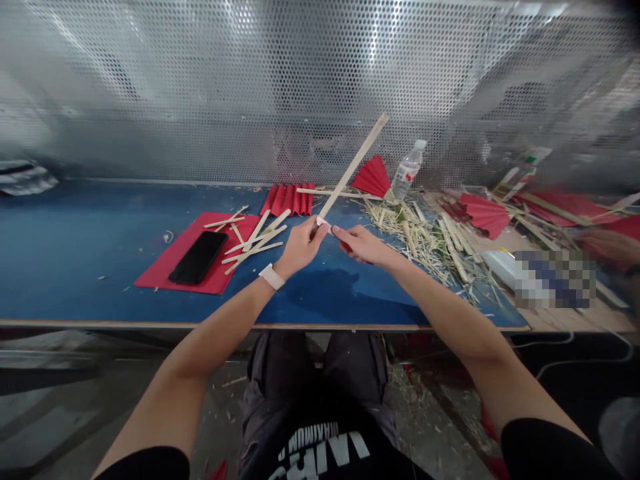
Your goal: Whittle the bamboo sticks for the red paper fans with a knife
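Observation:
My left hand is closed round the lower end of a long pale bamboo slat that rises up and to the right over the blue table. A white band sits on that wrist. My right hand is closed just to the right of it, fingertips pinched at the slat's lower end, with a bit of red showing under the palm. Several loose short slats lie to the left of my left hand, partly on a red paper sheet.
A black phone lies on the red sheet. Folded red paper fans lie behind and to the right. A plastic bottle stands by a heap of bamboo shavings. Perforated metal wall closes the back. Another person's hand at far right.

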The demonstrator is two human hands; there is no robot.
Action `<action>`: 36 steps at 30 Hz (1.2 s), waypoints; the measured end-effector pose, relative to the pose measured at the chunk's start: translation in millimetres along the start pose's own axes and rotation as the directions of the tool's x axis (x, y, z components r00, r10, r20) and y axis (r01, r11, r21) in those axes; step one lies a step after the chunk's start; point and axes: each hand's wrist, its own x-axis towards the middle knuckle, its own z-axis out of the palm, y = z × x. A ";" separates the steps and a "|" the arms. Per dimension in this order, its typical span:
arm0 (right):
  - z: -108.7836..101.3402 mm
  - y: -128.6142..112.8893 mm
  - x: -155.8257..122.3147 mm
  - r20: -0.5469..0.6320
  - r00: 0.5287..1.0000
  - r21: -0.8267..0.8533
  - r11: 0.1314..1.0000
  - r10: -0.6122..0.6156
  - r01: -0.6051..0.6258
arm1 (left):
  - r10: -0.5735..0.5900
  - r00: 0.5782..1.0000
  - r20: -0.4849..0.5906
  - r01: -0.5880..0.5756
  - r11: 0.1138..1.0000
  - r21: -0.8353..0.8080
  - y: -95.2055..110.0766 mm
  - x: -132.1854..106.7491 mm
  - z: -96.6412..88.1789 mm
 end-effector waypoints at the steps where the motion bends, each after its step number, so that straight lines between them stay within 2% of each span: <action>1: 0.2 0.0 -0.3 0.007 1.000 0.016 1.000 -0.001 0.001 | 0.002 1.000 -0.007 -0.002 1.000 0.005 0.6 -0.3 0.5; 11: 2.4 -2.7 -0.4 0.055 0.995 0.122 0.989 0.082 -0.089 | 0.004 0.996 -0.084 0.013 0.977 0.211 -2.3 -0.7 1.8; 16: 8.1 -2.7 0.1 0.054 0.996 0.197 0.977 0.076 -0.085 | -0.032 0.996 -0.086 0.056 0.955 0.292 -5.9 -1.0 3.3; 23: 24.3 7.2 10.7 -0.055 0.997 0.243 0.969 0.055 -0.040 | -0.039 0.995 -0.093 0.055 0.981 0.185 -9.1 -2.3 7.0; 28: 32.2 14.9 15.0 -0.106 0.994 0.229 0.973 0.013 0.012 | -0.040 0.992 -0.118 0.060 0.983 0.175 -8.7 -2.7 8.9; 36: 41.8 28.3 23.9 -0.225 0.966 0.067 0.987 -0.130 0.149 | -0.097 0.987 -0.131 0.117 0.981 0.155 -8.1 -2.0 12.2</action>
